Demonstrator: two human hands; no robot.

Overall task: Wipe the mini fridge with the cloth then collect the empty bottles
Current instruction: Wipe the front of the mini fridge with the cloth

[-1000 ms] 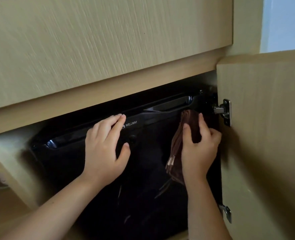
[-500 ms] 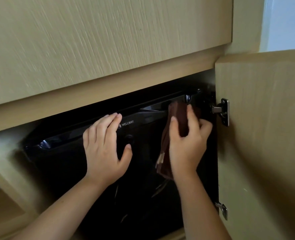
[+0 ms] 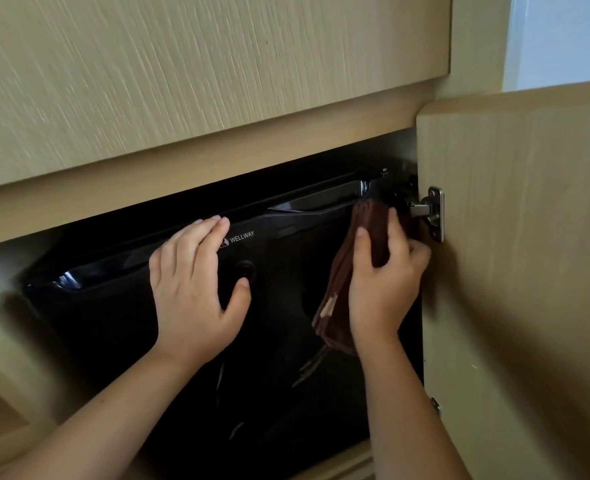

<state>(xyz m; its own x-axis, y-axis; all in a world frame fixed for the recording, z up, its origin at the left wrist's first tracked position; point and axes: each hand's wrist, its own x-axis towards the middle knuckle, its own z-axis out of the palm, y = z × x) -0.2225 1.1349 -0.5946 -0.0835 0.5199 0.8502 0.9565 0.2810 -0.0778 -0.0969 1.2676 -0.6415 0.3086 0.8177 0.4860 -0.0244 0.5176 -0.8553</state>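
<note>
1. Since half a second earlier, the right hand (image 3: 383,285) had carried the brown cloth (image 3: 336,323) rightward, nearer the metal hinge (image 3: 433,213) of the open cabinet door (image 3: 522,271).
2. Its fingers and thumb pinched the folded cloth, pressed against the upper right corner of the black mini fridge (image 3: 113,323).
3. Its partner, the left hand (image 3: 196,292), lay flat with straight fingers on the fridge front, beside the WELLWAY logo (image 3: 241,237).

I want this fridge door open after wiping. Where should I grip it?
Grip the glossy recessed groove along the mini fridge door's top edge, fingers hooking in from above. Its left end looks best: a small pin at the top right suggests the hinge is there, and the left hand is nearby.
</note>
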